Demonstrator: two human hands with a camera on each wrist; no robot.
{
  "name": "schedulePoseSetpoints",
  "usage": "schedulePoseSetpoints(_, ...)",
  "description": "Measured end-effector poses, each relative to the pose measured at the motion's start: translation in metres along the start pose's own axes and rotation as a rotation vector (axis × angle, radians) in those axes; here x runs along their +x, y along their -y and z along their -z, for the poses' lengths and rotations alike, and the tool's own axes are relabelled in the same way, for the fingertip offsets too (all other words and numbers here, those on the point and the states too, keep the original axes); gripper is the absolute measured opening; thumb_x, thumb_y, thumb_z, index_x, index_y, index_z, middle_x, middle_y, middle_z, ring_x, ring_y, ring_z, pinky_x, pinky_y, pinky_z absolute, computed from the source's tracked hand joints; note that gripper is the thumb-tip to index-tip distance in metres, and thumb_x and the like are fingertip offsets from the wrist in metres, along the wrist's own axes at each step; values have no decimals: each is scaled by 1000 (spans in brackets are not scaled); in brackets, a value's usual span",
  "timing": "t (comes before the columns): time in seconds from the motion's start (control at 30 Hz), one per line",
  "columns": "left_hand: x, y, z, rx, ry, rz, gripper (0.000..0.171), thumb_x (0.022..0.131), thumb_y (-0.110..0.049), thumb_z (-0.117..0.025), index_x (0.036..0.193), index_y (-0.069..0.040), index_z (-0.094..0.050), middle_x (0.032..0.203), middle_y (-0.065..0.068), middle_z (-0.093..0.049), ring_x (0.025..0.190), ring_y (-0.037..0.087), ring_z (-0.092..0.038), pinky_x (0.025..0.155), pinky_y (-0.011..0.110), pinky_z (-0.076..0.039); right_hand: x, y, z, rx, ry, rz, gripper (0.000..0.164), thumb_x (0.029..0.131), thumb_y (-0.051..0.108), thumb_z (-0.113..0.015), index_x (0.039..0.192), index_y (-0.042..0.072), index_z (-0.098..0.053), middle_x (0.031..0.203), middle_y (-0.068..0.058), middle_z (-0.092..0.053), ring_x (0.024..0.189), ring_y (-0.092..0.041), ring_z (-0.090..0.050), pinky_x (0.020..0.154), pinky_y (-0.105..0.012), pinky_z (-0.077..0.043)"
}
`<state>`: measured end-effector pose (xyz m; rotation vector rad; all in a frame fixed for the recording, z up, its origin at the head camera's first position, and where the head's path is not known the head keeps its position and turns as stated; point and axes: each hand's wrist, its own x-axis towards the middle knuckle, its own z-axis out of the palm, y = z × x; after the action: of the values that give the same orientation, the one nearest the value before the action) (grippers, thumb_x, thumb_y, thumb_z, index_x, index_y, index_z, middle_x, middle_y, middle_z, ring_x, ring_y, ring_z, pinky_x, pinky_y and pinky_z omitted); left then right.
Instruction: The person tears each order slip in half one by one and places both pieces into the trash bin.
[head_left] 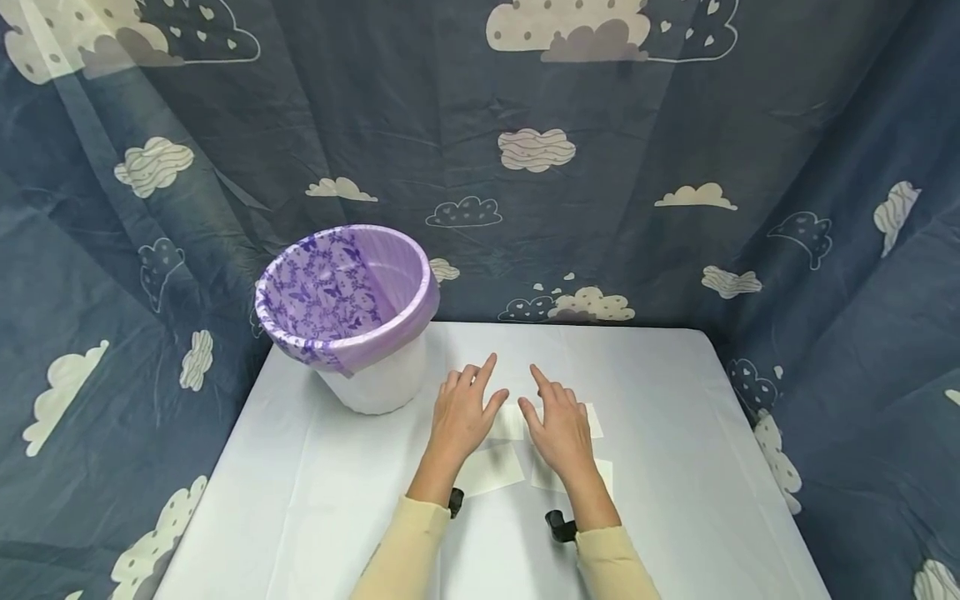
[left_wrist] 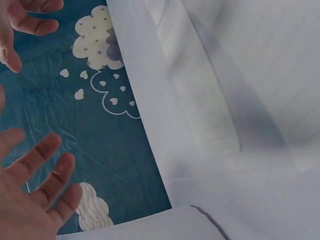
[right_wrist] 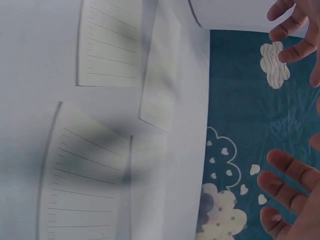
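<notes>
My left hand (head_left: 459, 417) and right hand (head_left: 561, 429) are held up over the white table, palms down, fingers spread and holding nothing. Beneath them lie several pale lined paper sheets, partly hidden by the hands in the head view. One sheet (head_left: 491, 469) is near the left wrist, another (head_left: 603, 477) beside the right wrist, and a farther one (head_left: 596, 421) just past the right hand. Ruled lines show clearly on two sheets, an upper one (right_wrist: 110, 45) and a lower one (right_wrist: 82, 185), in the right wrist view. Neither hand appears to touch the paper.
A white bin (head_left: 378, 387) with a purple butterfly-patterned liner (head_left: 322, 287) folded over its rim stands at the table's back left. Dark blue cloud-print curtains (head_left: 405, 108) enclose the back and sides of the white table (head_left: 675, 500).
</notes>
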<state>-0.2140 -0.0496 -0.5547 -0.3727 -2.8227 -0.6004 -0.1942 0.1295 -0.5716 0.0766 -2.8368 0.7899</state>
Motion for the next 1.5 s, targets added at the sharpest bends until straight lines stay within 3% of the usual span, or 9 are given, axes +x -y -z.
schedulePoseSetpoints(0.47,-24,12,-2,17,119,34,64,104,-59,-58,159,-28,-50,124,5,-69,93,23,-55,80,36,-47,-26,-2,-18,40,71,1,63,103,41,-68,158,18,-49,113,-8,-71,99,-26,-62,83,-43,-46)
schedulePoseSetpoints(0.67,-34,19,-6,27,158,41,64,99,-59,-65,154,-26,-58,113,6,-66,87,20,-53,75,35,-47,-32,-4,-23,63,96,8,66,96,39,-78,154,16,-55,107,-7,-71,88,-19,-57,81,-43,-46)
schedulePoseSetpoints(0.93,-55,30,-16,-20,261,75,75,90,-61,-76,150,-18,-59,105,5,-67,73,15,-55,60,30,-48,-38,-5,-28,60,114,52,63,88,33,-86,146,18,-64,104,-3,-71,91,-19,-62,81,-41,-48)
schedulePoseSetpoints(1.13,-67,33,-24,5,293,72,79,86,-59,-81,147,-14,-60,106,5,-72,77,17,-65,66,35,-56,-41,-4,-32,67,173,65,69,84,31,-90,146,18,-63,102,-2,-69,90,-15,-59,81,-39,-48)
schedulePoseSetpoints(1.37,-75,35,-33,2,332,97,75,86,-53,-84,146,-12,-62,96,-1,-69,68,10,-54,65,31,-52,-44,-2,-42,36,245,59,74,80,33,-93,146,19,-64,97,1,-66,84,-11,-54,77,-34,-45)
schedulePoseSetpoints(1.5,-79,35,-39,-21,356,136,70,87,-47,-86,143,-10,-64,110,4,-75,86,20,-70,76,40,-59,-46,0,-48,26,275,78,72,80,35,-92,145,19,-65,94,3,-64,82,-9,-52,74,-31,-44)
